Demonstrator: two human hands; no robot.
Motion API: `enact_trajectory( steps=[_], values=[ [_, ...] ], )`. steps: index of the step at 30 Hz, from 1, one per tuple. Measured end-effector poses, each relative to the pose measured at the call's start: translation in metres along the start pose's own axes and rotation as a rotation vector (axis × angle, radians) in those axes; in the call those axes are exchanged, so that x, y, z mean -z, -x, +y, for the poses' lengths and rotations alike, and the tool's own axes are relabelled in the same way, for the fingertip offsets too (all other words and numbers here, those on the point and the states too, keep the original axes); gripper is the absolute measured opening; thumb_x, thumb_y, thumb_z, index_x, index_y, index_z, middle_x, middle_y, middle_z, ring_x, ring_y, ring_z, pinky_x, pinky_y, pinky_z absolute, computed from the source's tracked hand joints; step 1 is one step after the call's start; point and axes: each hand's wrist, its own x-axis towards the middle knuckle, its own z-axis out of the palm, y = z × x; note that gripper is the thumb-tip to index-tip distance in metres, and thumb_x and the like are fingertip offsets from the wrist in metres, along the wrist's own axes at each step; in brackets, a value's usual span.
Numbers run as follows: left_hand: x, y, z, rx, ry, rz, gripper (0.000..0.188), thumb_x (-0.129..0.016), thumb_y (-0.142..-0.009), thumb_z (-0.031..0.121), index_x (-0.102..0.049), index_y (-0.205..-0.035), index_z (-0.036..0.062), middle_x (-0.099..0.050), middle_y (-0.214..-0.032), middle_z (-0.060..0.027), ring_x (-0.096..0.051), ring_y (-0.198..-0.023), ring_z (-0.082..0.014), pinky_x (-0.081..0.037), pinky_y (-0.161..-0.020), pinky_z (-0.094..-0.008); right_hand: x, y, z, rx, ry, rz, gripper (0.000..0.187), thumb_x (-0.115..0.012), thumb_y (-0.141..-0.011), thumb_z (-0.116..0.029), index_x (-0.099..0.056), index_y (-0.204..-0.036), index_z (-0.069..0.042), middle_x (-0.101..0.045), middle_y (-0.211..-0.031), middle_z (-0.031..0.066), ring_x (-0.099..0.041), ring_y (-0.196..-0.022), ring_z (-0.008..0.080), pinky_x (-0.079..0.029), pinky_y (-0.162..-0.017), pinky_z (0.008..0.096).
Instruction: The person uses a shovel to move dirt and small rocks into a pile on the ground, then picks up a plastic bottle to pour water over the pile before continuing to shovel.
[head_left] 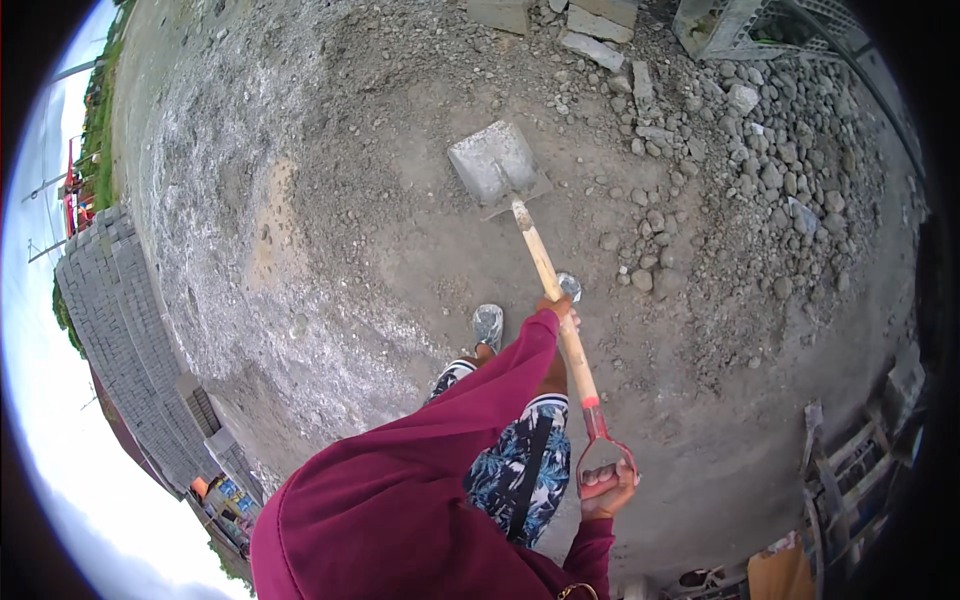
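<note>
A shovel with a pale wooden shaft [541, 255] reaches forward from my body, held in both hands. Its square metal blade [492, 165], coated in grey dust, is low over the bare ground; whether it touches is hard to tell. My left hand [560, 308] is wrapped round the middle of the shaft. At the near end, the fingers of my right hand [610, 486] curl through the red D-shaped grip [594, 441] and close on its crossbar. My feet, in grey shoes [488, 326], stand on the ground just left of and behind the blade.
Rounded stones and gravel [770, 180] lie heaped at the right. Concrete block pieces [592, 50] and a pale crate-like frame [745, 28] sit at the far side. Stacked grey blocks [125, 310] rise at the left. Wooden frames [860, 470] stand at the lower right.
</note>
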Motion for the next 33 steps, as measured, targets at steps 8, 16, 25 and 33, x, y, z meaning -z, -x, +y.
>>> enact_trajectory(
  steps=[8,16,25,33],
  values=[
    [0.014,0.026,0.100,-0.051,0.195,-0.138,0.023,-0.062,-0.077,0.020,-0.048,-0.086,0.0039,-0.050,-0.069,-0.0059,-0.054,-0.055,-0.0194,-0.050,-0.047,-0.0375,-0.176,-0.029,0.026,-0.026,-0.196,-0.059,0.013,-0.058,-0.085,-0.026,-0.054,-0.083,-0.014,-0.046,-0.053,0.0008,-0.045,-0.042,0.0176,-0.041,-0.042,0.0324],
    [0.014,0.061,0.148,0.012,0.269,-0.133,0.020,-0.060,-0.078,0.018,-0.049,-0.083,0.0022,-0.050,-0.063,-0.0071,-0.052,-0.048,-0.0199,-0.047,-0.042,-0.0374,-0.237,0.024,0.001,-0.043,-0.262,-0.204,0.047,-0.054,-0.087,-0.021,-0.038,-0.130,-0.009,-0.044,-0.054,0.0005,-0.045,-0.042,0.0161,-0.043,-0.043,0.0339],
    [-0.021,-0.040,0.354,-0.188,0.110,-0.183,0.022,-0.060,-0.079,0.018,-0.049,-0.086,0.0013,-0.051,-0.070,-0.0084,-0.052,-0.052,-0.0201,-0.048,-0.047,-0.0378,-0.413,-0.098,0.021,0.028,-0.281,-0.399,0.032,-0.054,-0.083,-0.017,-0.052,-0.114,-0.009,-0.042,-0.051,0.0007,-0.044,-0.041,0.0168,-0.043,-0.043,0.0347],
    [-0.028,-0.118,0.368,-0.070,-0.285,-0.338,0.047,-0.062,-0.081,0.032,-0.049,-0.109,-0.0030,-0.061,-0.091,-0.0178,-0.064,-0.084,-0.0341,-0.054,-0.071,-0.0525,-0.370,-0.228,0.025,0.148,-0.071,-0.171,0.016,-0.053,-0.081,-0.015,-0.054,-0.094,-0.007,-0.045,-0.056,0.0023,-0.044,-0.041,0.0172,-0.039,-0.037,0.0320]
  ],
)
